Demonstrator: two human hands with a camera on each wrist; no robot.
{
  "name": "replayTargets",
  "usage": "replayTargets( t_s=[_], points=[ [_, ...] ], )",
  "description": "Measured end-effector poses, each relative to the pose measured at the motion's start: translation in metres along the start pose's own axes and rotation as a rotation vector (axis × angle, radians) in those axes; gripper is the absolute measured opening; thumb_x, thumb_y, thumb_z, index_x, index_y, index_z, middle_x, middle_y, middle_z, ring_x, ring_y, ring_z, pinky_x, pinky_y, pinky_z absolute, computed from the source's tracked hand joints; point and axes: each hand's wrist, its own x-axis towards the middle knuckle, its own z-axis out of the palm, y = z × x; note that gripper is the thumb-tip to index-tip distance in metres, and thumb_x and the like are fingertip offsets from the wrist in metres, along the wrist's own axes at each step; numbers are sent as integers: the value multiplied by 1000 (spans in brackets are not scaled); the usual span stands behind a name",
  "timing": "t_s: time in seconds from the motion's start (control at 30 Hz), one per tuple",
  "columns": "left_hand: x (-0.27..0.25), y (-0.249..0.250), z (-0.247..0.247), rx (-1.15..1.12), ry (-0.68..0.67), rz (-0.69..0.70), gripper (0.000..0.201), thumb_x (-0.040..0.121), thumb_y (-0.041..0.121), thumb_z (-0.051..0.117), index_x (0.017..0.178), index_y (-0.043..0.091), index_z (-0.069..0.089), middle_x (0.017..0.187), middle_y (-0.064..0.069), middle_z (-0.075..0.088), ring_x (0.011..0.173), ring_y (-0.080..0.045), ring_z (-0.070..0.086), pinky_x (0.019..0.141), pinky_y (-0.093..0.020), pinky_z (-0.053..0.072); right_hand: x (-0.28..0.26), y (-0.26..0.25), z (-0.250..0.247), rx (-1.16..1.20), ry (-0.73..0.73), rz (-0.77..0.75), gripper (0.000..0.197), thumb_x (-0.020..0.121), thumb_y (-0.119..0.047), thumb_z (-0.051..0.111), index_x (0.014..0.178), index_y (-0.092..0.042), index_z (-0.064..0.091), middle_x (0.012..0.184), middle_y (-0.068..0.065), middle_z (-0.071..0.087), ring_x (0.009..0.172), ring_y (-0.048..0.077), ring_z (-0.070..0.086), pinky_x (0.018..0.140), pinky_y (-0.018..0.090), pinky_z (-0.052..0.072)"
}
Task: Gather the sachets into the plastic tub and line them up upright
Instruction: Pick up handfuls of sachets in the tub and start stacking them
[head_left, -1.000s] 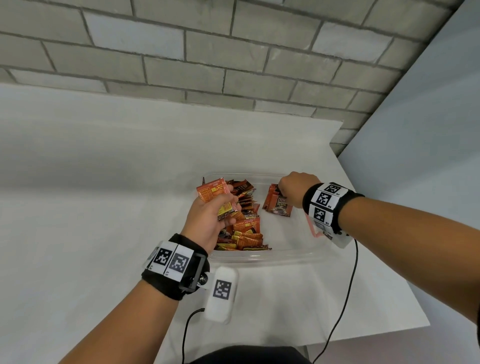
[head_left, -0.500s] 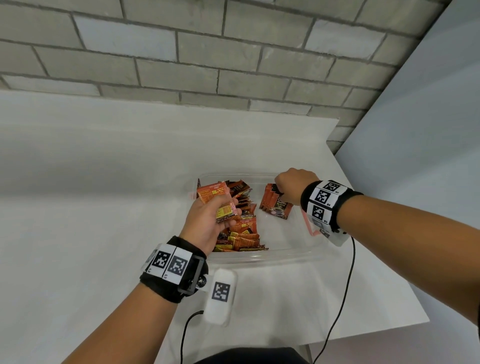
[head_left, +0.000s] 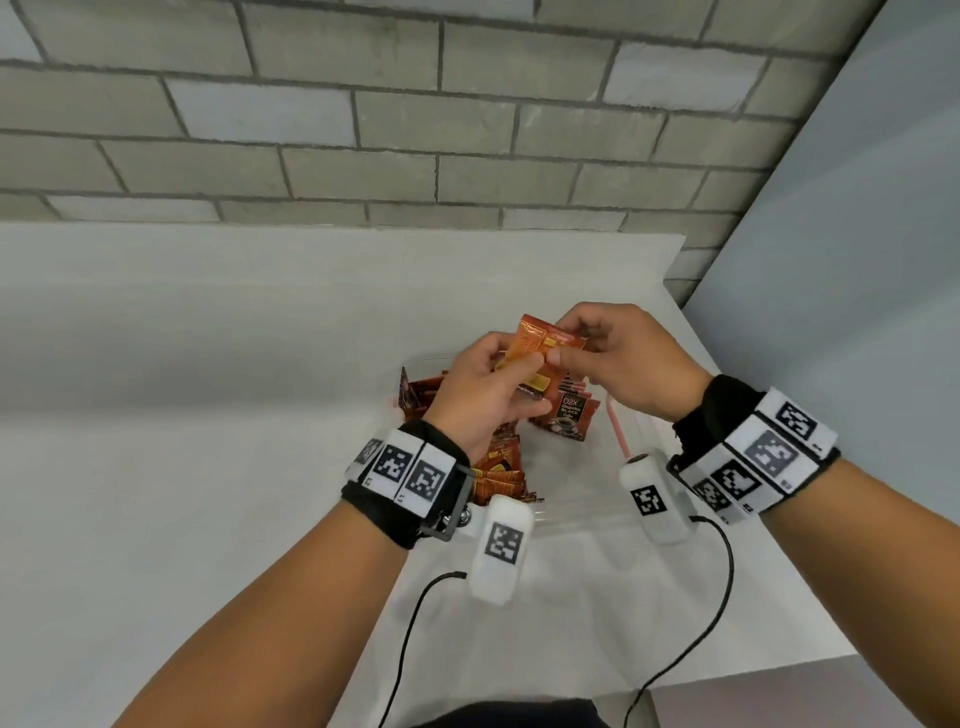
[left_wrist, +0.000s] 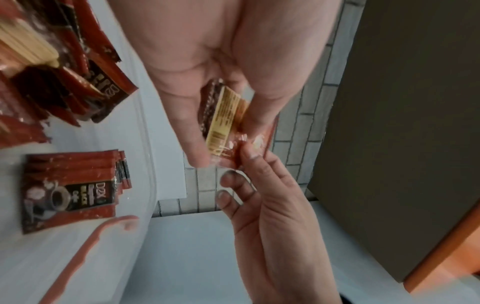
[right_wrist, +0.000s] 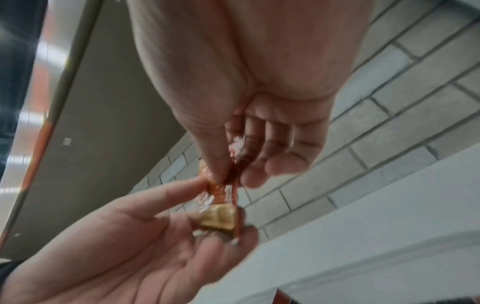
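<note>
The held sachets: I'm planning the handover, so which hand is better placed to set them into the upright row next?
Probably the right hand: it already pinches the held sachets and hovers directly above the upright row. The left hand grips them over the loose pile.

Our right hand (head_left: 631, 364) has left the upright row and now pinches the sachets (head_left: 545, 345) above our left hand's (head_left: 483, 395) fingers.

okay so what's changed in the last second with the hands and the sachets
The right hand left the upright row in the tub, rose, and now pinches the sachets the left hand lifted. The left grip stayed; the loose pile looks unchanged.
</note>
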Motion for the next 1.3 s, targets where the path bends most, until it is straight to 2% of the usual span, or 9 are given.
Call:
replayTargets(
  t_s=[0.1,0.23,0.37,0.57,0.7,0.83,1.0,1.17,1.3],
  points=[
    [0,1,5,-184,12,-149,41,95,40,51,119,6,51,112,-21,64,93,-34,69,77,-36,59,-16,6,-5,-47,268,-133,11,82,-13,73,80,-20,64,80,-7,64,70,9,59,67,17,46],
    [-1,-6,7,-227,-50,-115,17,97,13,50,104,0,58,103,-19,67,84,-25,71,70,-30,59,-36,22,6,-210,194,-255,16,74,-8,78,85,-14,69,86,-7,53,81,9,50,73,11,37],
    [4,-10,7,-94,4,-81,19,94,4,52,112,1,55,106,-19,68,89,-24,70,75,-31,59,-43,38,5,-165,103,-114,30,74,-20,79,102,-25,68,104,-4,49,101,12,44,84,8,31],
    [10,-18,20,-110,24,-72,14,93,-3,52,103,7,52,104,-19,66,87,-25,68,75,-33,58,-38,44,7,203,177,256,23,86,-23,68,105,-19,55,92,2,69,77,15,64,65,21,50],
    [12,-25,26,-71,41,-109,14,90,-4,55,97,8,53,101,-19,66,84,-25,67,80,-40,57,-36,48,4,328,148,218,14,87,-8,65,94,-19,61,75,8,68,67,17,63,60,24,47],
    [14,-29,25,186,23,-92,24,87,11,65,111,14,61,105,-12,68,94,-20,65,80,-34,53,-24,51,-7,83,164,57,30,92,-8,55,92,-36,66,92,-1,63,83,12,60,75,23,51],
    [15,-34,28,281,-3,-99,12,88,2,63,97,11,61,90,-9,70,72,-17,67,70,-29,56,-14,42,-16,-46,20,80,32,91,-16,60,119,-32,56,92,-4,59,76,6,56,66,14,44],
    [25,-33,36,172,129,-232,7,91,5,54,92,10,59,90,-9,66,75,-17,63,65,-25,52,-5,49,-19,-266,-6,168,12,88,-12,61,95,-21,63,86,-5,62,78,10,57,61,13,40],
    [30,-23,40,-1,250,-371,27,99,23,42,75,14,46,74,-2,52,65,-12,49,59,-24,39,4,54,-4,-489,-190,263,8,85,-12,62,89,-20,64,94,0,63,83,16,58,59,19,40]
  ],
)
